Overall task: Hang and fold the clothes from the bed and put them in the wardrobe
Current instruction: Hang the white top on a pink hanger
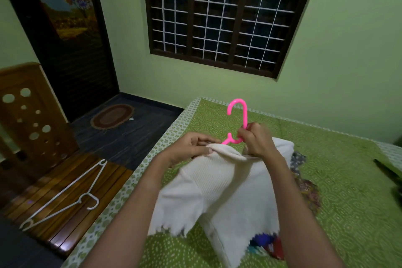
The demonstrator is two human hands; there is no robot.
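**Item: cream knit top (228,185).** Held up over the bed (348,180), its body draped down towards the green patterned cover. The neckline is gathered at the base of a pink hanger (245,115), whose hook stands clear above the collar.

**Left hand (191,146).** Pinches the left side of the collar, with the thumb on top of the fabric.

**Right hand (256,139).** Curled around the neck of the pink hanger just under the hook. It is slightly blurred.

**Step in hand (judged).** Seating the top on the hanger. To do it well:
- steady the hanger by its neck
- draw each shoulder seam fully over its hanger arm
- centre the collar under the hook
- let the knit hang without stretching the neckline
- check that both sides sit level before carrying it off

**Other stock.**
- Patterned clothes (309,189) lie on the bed behind and under the top, waiting their turn.
- A dark piece (387,169) lies at the bed's right edge.
- A white hanger (96,202) lies on the wooden platform (54,213) beside the bed, to the left.

**Wardrobe.** Not clearly identifiable from this view.
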